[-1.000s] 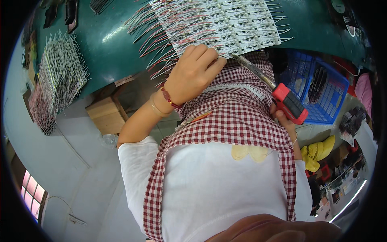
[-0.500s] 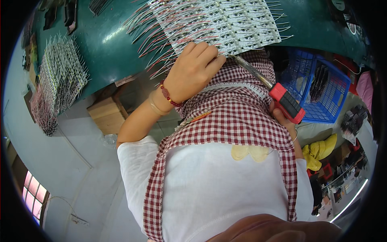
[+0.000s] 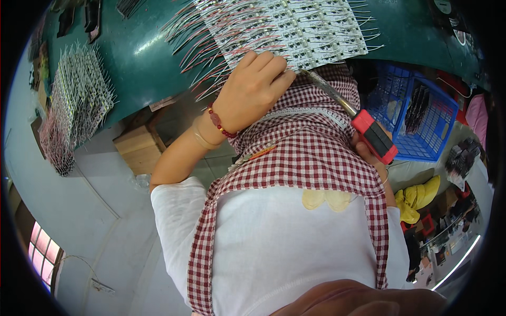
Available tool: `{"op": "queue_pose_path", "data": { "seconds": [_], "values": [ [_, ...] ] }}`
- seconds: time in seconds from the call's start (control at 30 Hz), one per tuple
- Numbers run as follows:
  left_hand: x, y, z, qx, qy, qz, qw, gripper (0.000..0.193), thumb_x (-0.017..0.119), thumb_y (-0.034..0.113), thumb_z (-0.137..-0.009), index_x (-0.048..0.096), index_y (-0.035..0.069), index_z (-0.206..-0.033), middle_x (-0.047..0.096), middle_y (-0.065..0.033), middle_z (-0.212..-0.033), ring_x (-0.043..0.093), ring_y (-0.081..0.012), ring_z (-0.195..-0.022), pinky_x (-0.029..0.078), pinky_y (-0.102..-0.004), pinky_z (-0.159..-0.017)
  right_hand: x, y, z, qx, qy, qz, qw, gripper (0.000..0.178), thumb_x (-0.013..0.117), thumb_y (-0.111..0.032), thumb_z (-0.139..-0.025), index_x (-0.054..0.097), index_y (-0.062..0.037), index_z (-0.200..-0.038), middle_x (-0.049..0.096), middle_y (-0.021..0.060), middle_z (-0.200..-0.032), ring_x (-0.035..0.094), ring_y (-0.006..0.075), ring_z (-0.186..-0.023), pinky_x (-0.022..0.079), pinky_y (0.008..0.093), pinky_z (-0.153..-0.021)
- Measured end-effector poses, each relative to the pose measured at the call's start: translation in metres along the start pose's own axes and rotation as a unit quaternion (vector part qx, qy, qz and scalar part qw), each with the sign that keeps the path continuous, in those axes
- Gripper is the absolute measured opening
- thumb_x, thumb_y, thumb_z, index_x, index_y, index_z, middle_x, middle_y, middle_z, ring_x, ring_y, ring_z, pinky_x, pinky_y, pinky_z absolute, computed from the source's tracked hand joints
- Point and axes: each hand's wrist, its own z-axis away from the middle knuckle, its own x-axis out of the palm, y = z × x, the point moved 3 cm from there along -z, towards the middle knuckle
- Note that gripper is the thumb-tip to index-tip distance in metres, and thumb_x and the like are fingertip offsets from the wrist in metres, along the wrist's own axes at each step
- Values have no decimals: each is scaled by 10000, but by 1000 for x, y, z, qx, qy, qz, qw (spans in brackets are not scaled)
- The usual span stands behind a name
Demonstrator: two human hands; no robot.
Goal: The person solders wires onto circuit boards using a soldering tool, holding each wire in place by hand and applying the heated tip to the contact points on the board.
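A white panel of small circuit boards (image 3: 316,37) lies at the table's near edge, with red, black and white wires fanning out on its left and white ones on its right. Over the panel's near edge is my left hand (image 3: 255,89), its fingers curled together; whatever they pinch is hidden beneath them. My right hand (image 3: 367,152) grips a soldering iron (image 3: 373,137) by its red and black handle. The iron's metal shaft slants up and left, and its tip is by the panel's near edge, close to my left fingertips.
The green table (image 3: 142,68) spans the far side. A bundle of wired strips (image 3: 79,95) hangs over its left edge. A cardboard box (image 3: 138,150) stands below at left. Right of my lap is a blue plastic basket (image 3: 429,126) with dark parts inside, and a yellow cloth (image 3: 419,197) beyond.
My left hand has shifted very slightly up and away from me, still closed. The soldering iron's handle has turned a little in my right hand; its tip stays near the panel's edge.
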Motion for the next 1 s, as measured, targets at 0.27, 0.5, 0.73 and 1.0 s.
{"op": "queue_pose_path", "data": {
  "seconds": [0.27,0.5,0.73,1.0],
  "values": [
    [-1,0,-1,-18,-21,-14,1000,261,604,20,-690,661,69,-940,536,-48,-829,536,-215,-774,425,-347,-702,-5,5,3,39,35,-184,982,365,713,-315,-832,625,8,-978,615,64,-743,612,154,-641,481,276,-562],
    [-18,0,-3,-48,-9,-7,999,281,683,26,-693,674,113,-960,542,-45,-863,542,-220,-799,426,-354,-714,-6,-14,-42,32,119,-345,931,604,635,-409,-886,473,59,-1230,546,70,-665,475,107,-540,433,254,-546],
    [-50,-58,-49,-103,52,-48,992,175,680,108,-753,650,84,-924,568,-78,-885,562,-261,-895,439,-379,-774,-26,-26,-126,-78,105,-458,880,399,514,-285,-960,472,39,-1189,554,284,-1129,569,349,-1062,449,444,-956],
    [-7,-151,-127,-159,-12,51,986,88,645,91,-785,617,18,-823,620,-124,-823,603,-291,-783,483,-379,-708,5,-23,-169,-31,19,-675,736,327,503,-291,-966,479,-46,-1182,372,338,-1395,328,430,-1352,247,503,-1137]
  ]
}}
